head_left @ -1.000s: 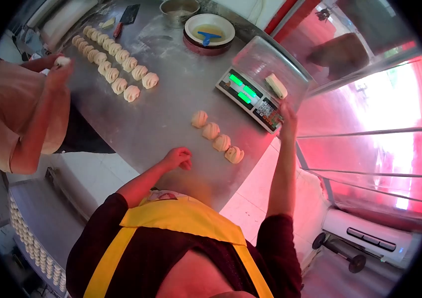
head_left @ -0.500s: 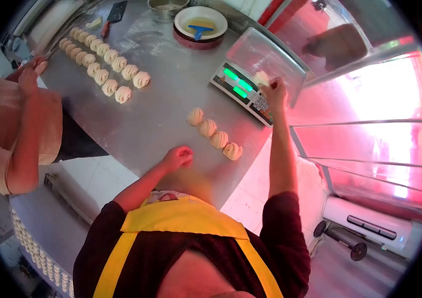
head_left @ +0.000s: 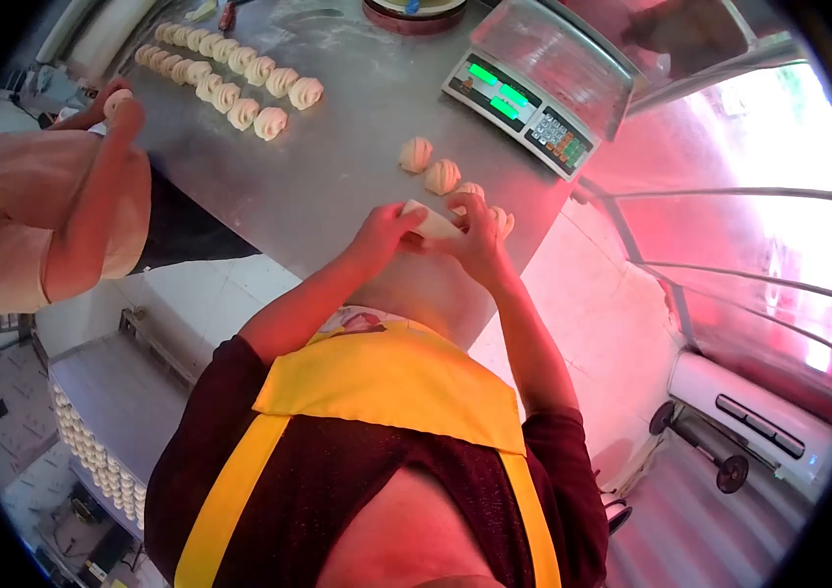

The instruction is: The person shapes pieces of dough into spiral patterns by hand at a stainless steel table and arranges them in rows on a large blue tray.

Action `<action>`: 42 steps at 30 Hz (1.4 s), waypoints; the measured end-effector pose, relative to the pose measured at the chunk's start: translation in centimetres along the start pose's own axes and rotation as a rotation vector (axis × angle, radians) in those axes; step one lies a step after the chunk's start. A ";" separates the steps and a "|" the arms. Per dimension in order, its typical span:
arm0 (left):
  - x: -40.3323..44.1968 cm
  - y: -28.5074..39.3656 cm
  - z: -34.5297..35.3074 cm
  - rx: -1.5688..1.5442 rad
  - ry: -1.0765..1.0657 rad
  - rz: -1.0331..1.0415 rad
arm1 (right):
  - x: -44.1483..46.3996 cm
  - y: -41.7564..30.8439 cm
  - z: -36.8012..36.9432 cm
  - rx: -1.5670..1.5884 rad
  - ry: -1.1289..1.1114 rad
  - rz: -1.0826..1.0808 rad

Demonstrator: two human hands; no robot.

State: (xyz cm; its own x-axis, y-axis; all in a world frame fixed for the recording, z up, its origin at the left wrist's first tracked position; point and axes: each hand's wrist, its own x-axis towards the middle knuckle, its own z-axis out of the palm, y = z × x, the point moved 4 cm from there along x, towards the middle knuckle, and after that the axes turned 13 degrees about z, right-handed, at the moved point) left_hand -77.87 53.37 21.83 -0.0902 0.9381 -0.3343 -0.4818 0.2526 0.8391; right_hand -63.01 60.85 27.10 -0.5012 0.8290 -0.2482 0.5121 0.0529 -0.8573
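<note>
A pale, flattish piece of dough (head_left: 433, 221) is held between my two hands, a little above the steel table's near edge. My left hand (head_left: 385, 238) grips its left side, with the thumb lying along it. The fingers of my right hand (head_left: 478, 240) are closed on its right side and partly cover it. Just beyond my right hand, several twisted dough buns (head_left: 442, 176) stand in a short slanting row; the nearest ones are partly hidden by that hand. Farther off is a digital scale (head_left: 524, 103) with green displays lit and nothing visible on its clear pan.
Two longer rows of twisted buns (head_left: 240, 61) run along the far left of the steel table (head_left: 338, 147). A co-worker (head_left: 53, 211) stands at the left holding a round dough piece. At the top edge is a round basin (head_left: 416, 18). Trays of buns (head_left: 97, 456) sit lower left.
My right hand has come back from the scale to in front of me with dough in it. My left hand has risen to meet it, and both now hold the piece. The view has shifted.
</note>
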 end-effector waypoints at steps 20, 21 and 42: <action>-1.2 -1.3 -5.0 0.255 -0.118 0.013 | -4.1 2.5 4.8 0.092 -0.382 -0.051; -1.0 -1.9 -5.4 0.259 -0.094 -0.001 | -3.9 2.1 4.9 0.002 -0.350 -0.061; -0.3 -6.6 -4.8 0.399 -0.171 0.159 | -1.1 9.8 9.1 0.651 -0.381 0.796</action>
State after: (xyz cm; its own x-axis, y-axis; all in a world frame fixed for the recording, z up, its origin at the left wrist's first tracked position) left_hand -78.80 50.28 14.30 0.0255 0.9898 -0.1405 -0.0978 0.1423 0.9850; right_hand -63.77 55.45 14.85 -0.4305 0.2630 -0.8634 0.3745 -0.8183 -0.4360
